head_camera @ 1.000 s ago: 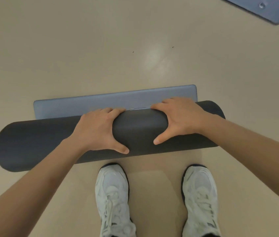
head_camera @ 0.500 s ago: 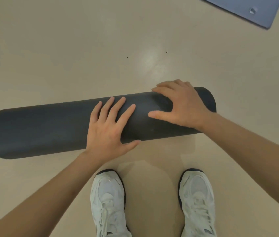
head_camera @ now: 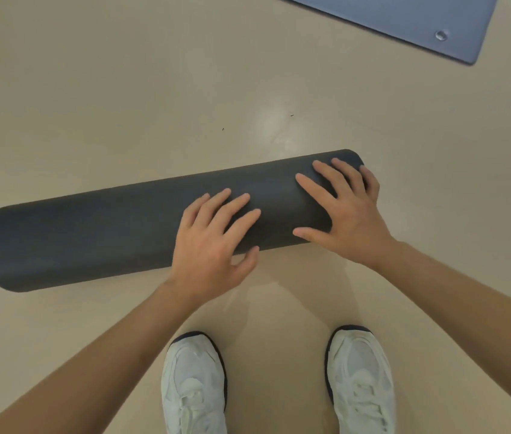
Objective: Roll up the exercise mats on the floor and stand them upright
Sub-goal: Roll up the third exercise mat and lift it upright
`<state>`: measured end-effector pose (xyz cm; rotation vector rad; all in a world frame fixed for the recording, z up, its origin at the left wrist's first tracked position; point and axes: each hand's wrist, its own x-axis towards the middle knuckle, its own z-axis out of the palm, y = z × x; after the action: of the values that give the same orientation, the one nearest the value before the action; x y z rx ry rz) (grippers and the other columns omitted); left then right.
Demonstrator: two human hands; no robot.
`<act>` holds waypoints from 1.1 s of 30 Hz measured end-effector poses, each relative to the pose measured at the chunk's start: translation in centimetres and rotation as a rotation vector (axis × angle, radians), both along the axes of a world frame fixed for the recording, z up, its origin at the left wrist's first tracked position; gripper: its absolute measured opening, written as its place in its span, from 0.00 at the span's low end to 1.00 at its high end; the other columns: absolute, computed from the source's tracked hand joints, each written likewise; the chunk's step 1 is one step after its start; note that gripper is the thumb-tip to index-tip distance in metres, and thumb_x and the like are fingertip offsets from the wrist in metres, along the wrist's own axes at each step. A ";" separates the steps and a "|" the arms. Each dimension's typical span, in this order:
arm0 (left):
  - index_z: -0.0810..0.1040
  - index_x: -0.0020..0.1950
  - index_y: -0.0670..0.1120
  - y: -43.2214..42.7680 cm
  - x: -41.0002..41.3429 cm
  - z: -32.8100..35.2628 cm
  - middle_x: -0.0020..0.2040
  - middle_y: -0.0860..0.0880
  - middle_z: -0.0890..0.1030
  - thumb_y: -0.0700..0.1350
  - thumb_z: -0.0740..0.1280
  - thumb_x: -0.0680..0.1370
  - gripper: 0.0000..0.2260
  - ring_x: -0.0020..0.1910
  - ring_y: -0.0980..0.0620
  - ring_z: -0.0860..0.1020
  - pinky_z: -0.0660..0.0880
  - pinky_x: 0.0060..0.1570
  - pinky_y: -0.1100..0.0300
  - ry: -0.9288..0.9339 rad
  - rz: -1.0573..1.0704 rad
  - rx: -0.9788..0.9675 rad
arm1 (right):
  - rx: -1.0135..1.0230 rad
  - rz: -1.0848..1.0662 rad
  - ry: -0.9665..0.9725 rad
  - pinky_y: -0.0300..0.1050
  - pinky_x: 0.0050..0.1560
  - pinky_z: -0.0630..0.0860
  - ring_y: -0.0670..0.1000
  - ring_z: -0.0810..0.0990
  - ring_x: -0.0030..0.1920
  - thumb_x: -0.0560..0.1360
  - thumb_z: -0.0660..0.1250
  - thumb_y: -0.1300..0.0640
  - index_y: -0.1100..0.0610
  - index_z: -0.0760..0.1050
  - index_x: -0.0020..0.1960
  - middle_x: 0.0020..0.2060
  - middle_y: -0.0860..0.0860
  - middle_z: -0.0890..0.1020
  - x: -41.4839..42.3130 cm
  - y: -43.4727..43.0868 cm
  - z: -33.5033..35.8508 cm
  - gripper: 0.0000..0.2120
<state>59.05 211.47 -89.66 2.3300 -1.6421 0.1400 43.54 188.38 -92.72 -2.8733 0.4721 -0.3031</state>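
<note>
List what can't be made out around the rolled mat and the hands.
Head view only.
- The rolled mat: loose outer edge not visible, perhaps underneath or under the hands.
- The left hand and right hand: palms hide the roll beneath.
- The blue mat: cut by the top edge, extent unknown.
- The round mark on it: too small to identify.
- The shoes: heels cut by the bottom edge.

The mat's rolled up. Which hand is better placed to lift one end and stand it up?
Probably the right hand: it lies flat at the right end of the rolled mat, ready to lift it. The left hand rests nearer the middle.
</note>
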 end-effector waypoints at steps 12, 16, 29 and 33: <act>0.63 0.81 0.55 -3.9 1.9 -1.0 0.83 0.44 0.59 0.67 0.72 0.71 0.42 0.82 0.38 0.55 0.51 0.79 0.38 -0.046 0.028 0.217 | 0.664 -0.357 -0.151 0.45 0.73 0.64 0.47 0.68 0.72 0.73 0.76 0.43 0.41 0.63 0.79 0.73 0.43 0.67 -1.6 -4.6 0.4 0.39; 0.60 0.81 0.56 -7.2 5.6 -0.3 0.82 0.46 0.60 0.70 0.71 0.69 0.45 0.81 0.40 0.57 0.51 0.79 0.39 -0.003 0.079 0.254 | 0.929 -0.457 -0.108 0.33 0.62 0.68 0.44 0.75 0.67 0.74 0.77 0.48 0.35 0.58 0.79 0.70 0.41 0.73 -4.2 -4.0 -1.7 0.42; 0.52 0.84 0.50 -8.9 5.6 -1.0 0.83 0.43 0.57 0.73 0.70 0.67 0.54 0.81 0.37 0.54 0.50 0.78 0.36 -0.076 0.177 0.318 | 1.118 -0.406 -0.220 0.43 0.64 0.77 0.46 0.81 0.61 0.76 0.72 0.64 0.54 0.72 0.71 0.62 0.46 0.82 1.2 -5.3 -1.2 0.25; 0.54 0.83 0.50 -8.9 5.1 -0.8 0.82 0.43 0.58 0.73 0.71 0.66 0.54 0.81 0.36 0.55 0.50 0.78 0.35 -0.054 0.197 0.310 | 1.194 -0.477 -0.275 0.43 0.57 0.80 0.50 0.84 0.57 0.75 0.73 0.68 0.59 0.75 0.67 0.57 0.51 0.85 1.0 -4.4 0.3 0.22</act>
<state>64.14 202.52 -90.46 2.7423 -1.5484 -0.0136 44.53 184.01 -92.45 -1.5253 0.8877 -0.3237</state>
